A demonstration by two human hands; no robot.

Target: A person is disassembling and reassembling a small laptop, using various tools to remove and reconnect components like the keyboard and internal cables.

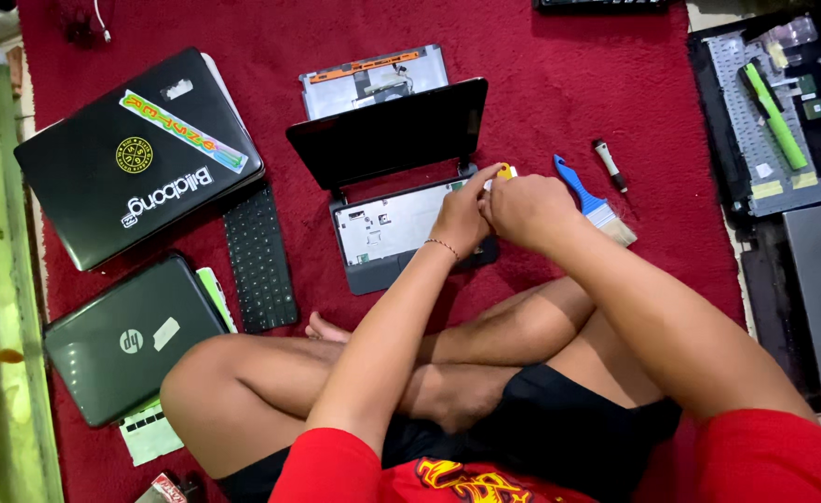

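Red carpet held an opened small black laptop.
Left hand and right hand together pinched a small yellow tool at its 3 o'clock corner.

On the red carpet lie two closed black laptops at the left, a larger one with stickers and a smaller one below it. A loose black keyboard rests between them and the middle. A blue-handled brush and a small dark pen-like tool lie to the right. Further right, a stripped chassis holds a green tool.
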